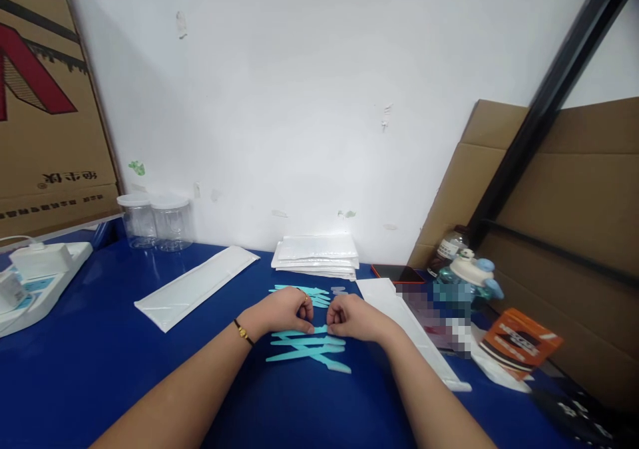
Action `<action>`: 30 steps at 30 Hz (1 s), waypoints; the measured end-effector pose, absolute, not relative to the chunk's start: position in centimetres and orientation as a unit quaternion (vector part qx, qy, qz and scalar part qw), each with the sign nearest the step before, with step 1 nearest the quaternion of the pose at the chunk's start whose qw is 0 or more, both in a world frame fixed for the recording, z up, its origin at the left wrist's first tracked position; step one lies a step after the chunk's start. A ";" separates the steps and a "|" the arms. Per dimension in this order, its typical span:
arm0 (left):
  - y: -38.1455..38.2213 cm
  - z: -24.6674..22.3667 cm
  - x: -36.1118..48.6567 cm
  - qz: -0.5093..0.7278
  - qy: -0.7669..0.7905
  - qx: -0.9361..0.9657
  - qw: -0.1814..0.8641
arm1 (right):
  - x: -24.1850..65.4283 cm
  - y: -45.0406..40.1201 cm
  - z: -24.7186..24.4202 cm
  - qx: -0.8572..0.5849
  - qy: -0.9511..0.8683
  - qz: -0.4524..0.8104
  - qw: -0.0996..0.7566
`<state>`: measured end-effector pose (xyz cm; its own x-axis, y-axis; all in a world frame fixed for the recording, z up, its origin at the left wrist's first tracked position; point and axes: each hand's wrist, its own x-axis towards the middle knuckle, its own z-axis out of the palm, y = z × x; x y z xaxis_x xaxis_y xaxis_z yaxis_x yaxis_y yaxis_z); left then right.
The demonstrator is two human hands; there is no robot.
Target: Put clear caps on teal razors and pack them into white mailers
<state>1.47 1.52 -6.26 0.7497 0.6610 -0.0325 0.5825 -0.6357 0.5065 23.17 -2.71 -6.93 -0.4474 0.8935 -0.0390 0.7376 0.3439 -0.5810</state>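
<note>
Several turquoise knife-shaped plastic pieces (312, 352) lie crossed over one another on the blue table, just below my hands. My left hand (291, 308) and my right hand (351, 316) are both closed in a pinch, the fingertips a short gap apart. Between them runs one turquoise piece (320, 330), its ends at my thumbs and fingers. Behind my hands sits a second group of turquoise pieces (304, 292), partly hidden by my left hand. Small translucent pieces (338, 290) rest beside that group.
A stack of white packets (317, 256) stands against the wall. One flat white sleeve (197, 288) lies left, another (412, 329) right. Further out are clear jars (170, 223), a power strip (50, 289), a red-edged phone (398, 274), a teal bottle (466, 279) and an orange pouch (519, 342).
</note>
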 end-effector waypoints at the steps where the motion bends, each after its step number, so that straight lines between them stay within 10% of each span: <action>1: 1.5 -6.4 1.6 0.077 0.346 0.901 0.251 | 23.0 -2.6 -7.1 -0.510 -0.806 0.263 0.144; 25: 3.9 -6.9 0.3 0.122 0.432 0.884 0.131 | 25.3 -1.0 -7.0 -0.641 -0.757 0.045 0.118; 30: 2.9 -6.2 0.8 0.144 0.405 0.885 0.181 | 24.1 -2.4 -6.0 -0.561 -0.792 0.159 0.181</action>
